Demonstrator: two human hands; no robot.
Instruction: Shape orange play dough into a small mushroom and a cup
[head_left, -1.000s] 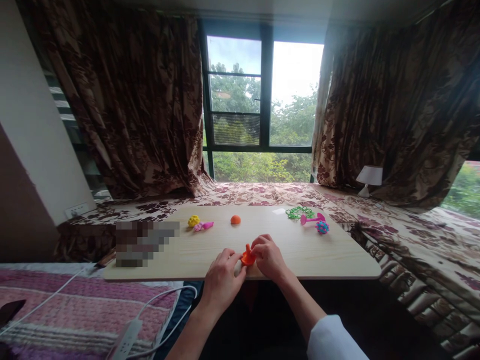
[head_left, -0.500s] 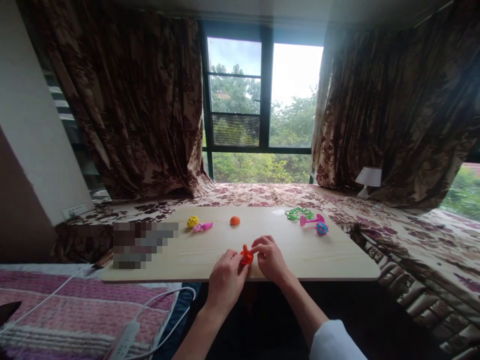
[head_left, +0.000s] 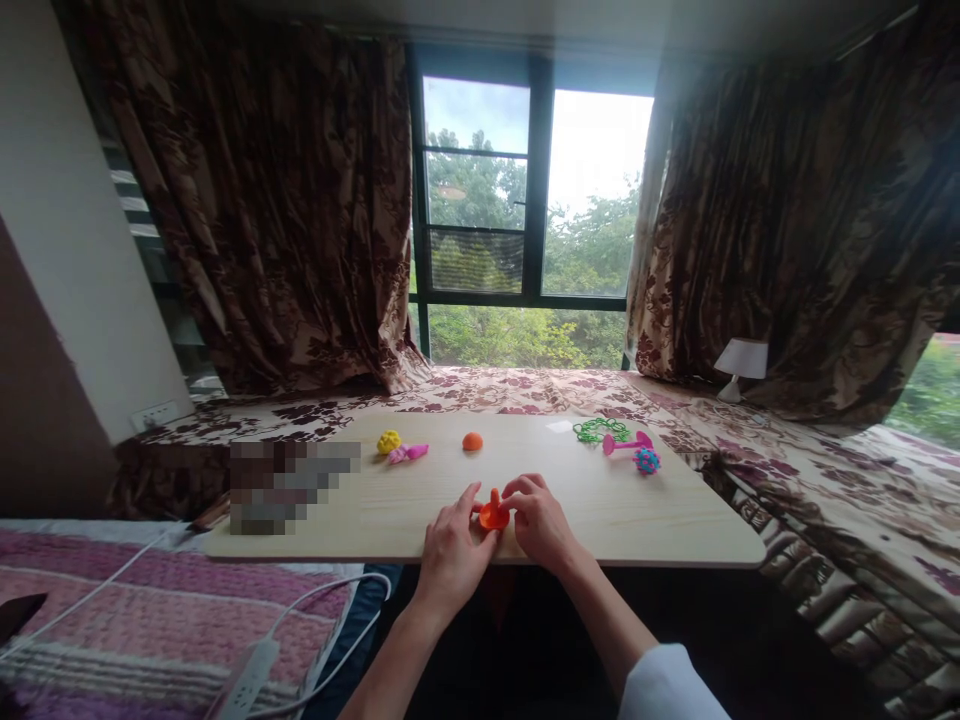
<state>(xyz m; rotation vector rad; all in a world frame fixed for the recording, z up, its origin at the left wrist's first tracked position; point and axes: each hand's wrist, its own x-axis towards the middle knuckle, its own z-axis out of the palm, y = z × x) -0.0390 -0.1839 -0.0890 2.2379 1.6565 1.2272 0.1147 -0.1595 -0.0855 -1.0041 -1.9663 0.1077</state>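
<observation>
Orange toy (head_left: 493,517) sits near the tabletop's (head_left: 637,520) front edge, stem up, between left hand (head_left: 454,540) and right hand (head_left: 541,518). Fingers of both bent against it; grip unconfirmed. Judged light, smooth, slightly flexible; best held by stem or rim.

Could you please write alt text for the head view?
A person's left hand and right hand touch an orange stemmed toy near the front edge of a pale table. Beyond lie a yellow toy, a pink toy, an orange dome, green strands, a pink dumbbell-shaped toy and a knobbly blue ball.
</observation>
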